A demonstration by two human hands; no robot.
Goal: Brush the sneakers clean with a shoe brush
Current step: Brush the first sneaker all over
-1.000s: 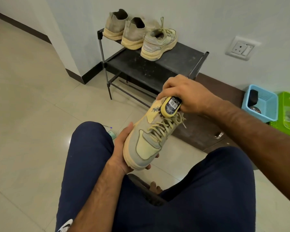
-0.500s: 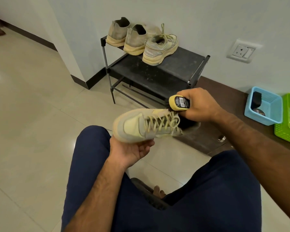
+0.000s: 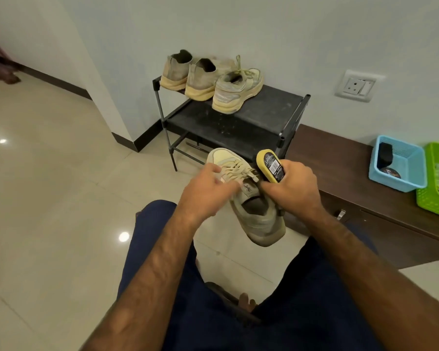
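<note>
Mid-brushing, apparently, around the tongue and laces [image 3: 238, 169] of the sneaker [image 3: 259, 221]. Best done with short strokes toward the toe, keeping the shoe brush [image 3: 269, 165] flat and clear of the lace loops (cannot tell whether the bristles touch right now). Worth bracing firmly so nothing twists under the stroke.

Pale beige with yellowish panels, dull and greyish toward the heel and sole edge. Held in the air above the lap, toe pointing away, heel tipped down toward the knees. Gripped at mid-foot by the left hand [image 3: 208, 188], fingers curled over the laces, with the right hand [image 3: 293, 190] wrapped tight round the brush's yellow back, label up.

Beyond: three more sneakers [image 3: 235, 93] on a black rack [image 3: 259, 130] against the wall. Further right: a blue basket [image 3: 403, 173] and a green basket [image 3: 433, 198] on a brown bench [image 3: 340, 163].
</note>
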